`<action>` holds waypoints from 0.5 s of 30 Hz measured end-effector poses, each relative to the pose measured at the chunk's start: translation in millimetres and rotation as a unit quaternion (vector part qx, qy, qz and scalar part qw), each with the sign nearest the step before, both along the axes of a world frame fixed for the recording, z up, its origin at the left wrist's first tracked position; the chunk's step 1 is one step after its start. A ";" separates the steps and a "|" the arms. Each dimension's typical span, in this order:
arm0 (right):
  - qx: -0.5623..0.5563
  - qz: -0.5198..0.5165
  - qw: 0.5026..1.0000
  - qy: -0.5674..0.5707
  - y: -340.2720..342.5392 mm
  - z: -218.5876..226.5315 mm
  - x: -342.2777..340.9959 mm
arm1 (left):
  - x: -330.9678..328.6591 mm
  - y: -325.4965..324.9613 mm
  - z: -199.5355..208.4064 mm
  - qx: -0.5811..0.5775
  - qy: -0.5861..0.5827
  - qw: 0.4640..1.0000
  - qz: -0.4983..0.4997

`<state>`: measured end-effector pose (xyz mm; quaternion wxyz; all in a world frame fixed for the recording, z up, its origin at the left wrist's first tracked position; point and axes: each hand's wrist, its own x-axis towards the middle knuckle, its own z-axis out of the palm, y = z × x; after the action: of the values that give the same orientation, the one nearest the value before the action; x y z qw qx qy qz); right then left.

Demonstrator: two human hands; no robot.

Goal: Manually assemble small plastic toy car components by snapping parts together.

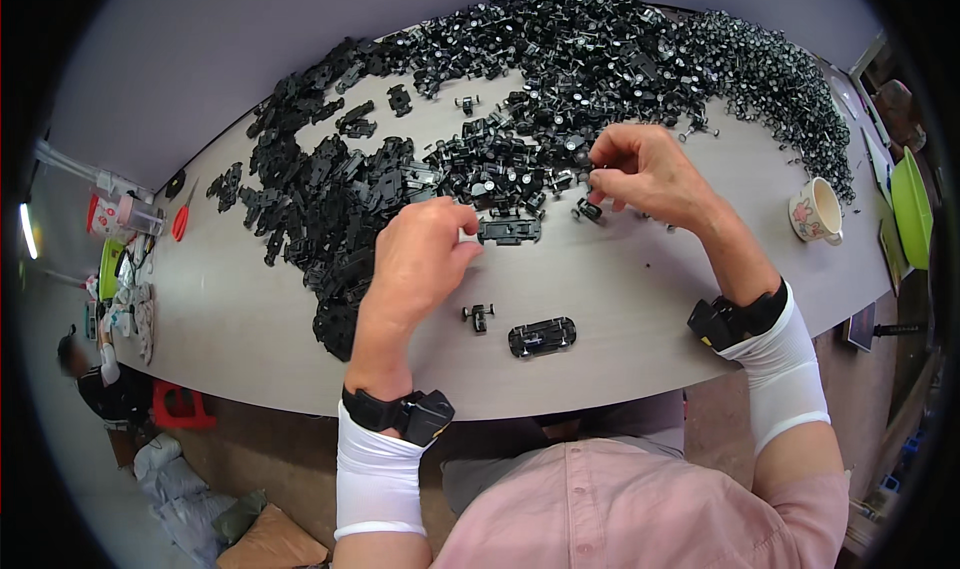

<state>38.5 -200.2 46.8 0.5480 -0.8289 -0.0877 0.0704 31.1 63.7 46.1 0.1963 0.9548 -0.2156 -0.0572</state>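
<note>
My left hand (425, 251) is just left of a black toy-car chassis (509, 230), its thumb and forefinger curved and apart at the chassis's end. My right hand (645, 174) pinches thumb and fingertips together at the edge of the parts heap; what is between them is too small to make out. Right below those fingertips sits a small black wheel-and-axle piece (588, 210). Closer to me on the table lie another wheel-and-axle piece (479, 317) and a black chassis with wheels fitted (542, 337).
Black chassis plates (330, 189) are heaped at left, wheel-and-axle pieces (560, 49) at the back, and small shiny parts (775, 69) at back right. A flowered mug (815, 211) stands at right, red scissors (182, 219) at far left. Another person (100, 384) is beyond the left edge.
</note>
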 end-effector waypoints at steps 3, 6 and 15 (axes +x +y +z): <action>0.024 0.057 0.998 0.031 6.2 0.7 -4.9 | -0.6 -9.5 -14.4 -0.037 -0.079 0.996 -0.037; 0.022 0.105 0.994 0.001 11.8 -7.5 -10.1 | 1.4 -15.2 -16.0 -0.012 -0.062 0.997 -0.037; 0.094 0.068 0.991 0.071 18.7 -16.3 -7.9 | -4.0 -19.4 -13.6 -0.043 -0.021 0.998 -0.039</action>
<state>30.6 -181.5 30.5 0.6222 -0.7588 -0.1107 0.1574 27.1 44.3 32.5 0.2303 0.9373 -0.2591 -0.0357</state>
